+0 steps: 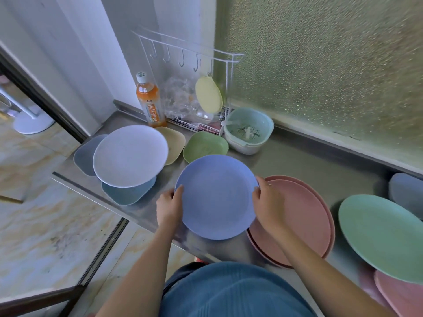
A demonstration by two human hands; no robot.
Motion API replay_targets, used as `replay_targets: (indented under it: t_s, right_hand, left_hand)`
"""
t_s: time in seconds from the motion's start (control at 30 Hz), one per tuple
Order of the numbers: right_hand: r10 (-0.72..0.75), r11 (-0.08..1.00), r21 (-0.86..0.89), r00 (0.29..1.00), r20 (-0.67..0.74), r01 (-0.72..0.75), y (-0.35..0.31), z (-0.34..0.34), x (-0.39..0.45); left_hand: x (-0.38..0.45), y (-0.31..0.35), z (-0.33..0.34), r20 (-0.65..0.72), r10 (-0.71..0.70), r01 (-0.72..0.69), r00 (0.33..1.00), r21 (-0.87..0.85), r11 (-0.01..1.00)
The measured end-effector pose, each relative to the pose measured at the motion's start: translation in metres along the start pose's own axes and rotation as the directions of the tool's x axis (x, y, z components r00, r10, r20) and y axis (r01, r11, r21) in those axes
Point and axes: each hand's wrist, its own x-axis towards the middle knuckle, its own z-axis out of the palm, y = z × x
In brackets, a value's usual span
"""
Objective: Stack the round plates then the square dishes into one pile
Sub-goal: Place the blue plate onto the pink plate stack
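Note:
I hold a round blue plate point(216, 197) by its two sides over the steel counter point(297, 161); my left hand point(170, 205) grips its left rim and my right hand point(269, 204) its right rim. Its right edge overlaps two stacked pink round plates point(304, 216). A pale lavender round plate point(130, 155) rests on a teal square dish point(128, 193) at the left. Square dishes lie behind: grey-blue point(83, 156), beige point(176, 144), green point(204, 145). A green round plate point(384, 236) lies at the right over pink ones point(398, 296).
An orange drink bottle point(150, 102), a white wire rack point(194, 88) with a yellow dish point(208, 94) hanging on it, and a mint colander bowl point(249, 131) stand at the back. A grey-blue dish point(407, 193) sits far right. The counter's front edge drops to a marble floor.

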Motion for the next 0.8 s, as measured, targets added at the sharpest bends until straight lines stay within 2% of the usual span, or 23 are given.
replay_targets:
  t_s: [0.07, 0.13, 0.23, 0.3, 0.4, 0.53, 0.6, 0.8]
  right_hand:
    - [0.013, 0.998, 0.062, 0.999, -0.031, -0.011, 0.025, -0.019, -0.003]
    - [0.052, 0.995, 0.093, 0.996, -0.068, -0.046, 0.052, -0.04, -0.012]
    - [0.134, 0.991, 0.043, 0.97, -0.203, -0.128, 0.093, -0.065, -0.029]
    - [0.222, 0.975, 0.022, 0.952, -0.208, -0.223, 0.121, -0.071, -0.039]
    - [0.281, 0.955, -0.057, 0.949, -0.142, -0.291, 0.152, -0.073, -0.049]
    - [0.275, 0.937, -0.206, 0.96, -0.059, -0.282, 0.166, -0.074, -0.052]
    - [0.264, 0.927, -0.265, 0.964, -0.043, -0.266, 0.167, -0.074, -0.051]
    - [0.221, 0.892, -0.413, 0.974, 0.046, -0.183, 0.17, -0.071, -0.052]
  left_hand:
    - [-0.006, 0.018, 0.021, 0.047, 0.067, -0.068, 0.997, 0.005, 0.998]
    - [-0.012, 0.037, 0.043, 0.151, 0.121, -0.133, 0.981, 0.072, 0.988]
    - [-0.026, 0.054, 0.079, 0.377, 0.148, -0.277, 0.914, 0.314, 0.908]
    - [-0.038, 0.055, 0.103, 0.447, 0.13, -0.343, 0.885, 0.438, 0.831]
    - [-0.052, 0.056, 0.126, 0.463, 0.143, -0.412, 0.875, 0.555, 0.722]
    - [-0.053, 0.055, 0.139, 0.496, 0.177, -0.505, 0.85, 0.675, 0.538]
    - [-0.055, 0.053, 0.143, 0.504, 0.178, -0.521, 0.845, 0.705, 0.48]
    - [-0.062, 0.04, 0.15, 0.382, 0.214, -0.438, 0.899, 0.767, 0.469]
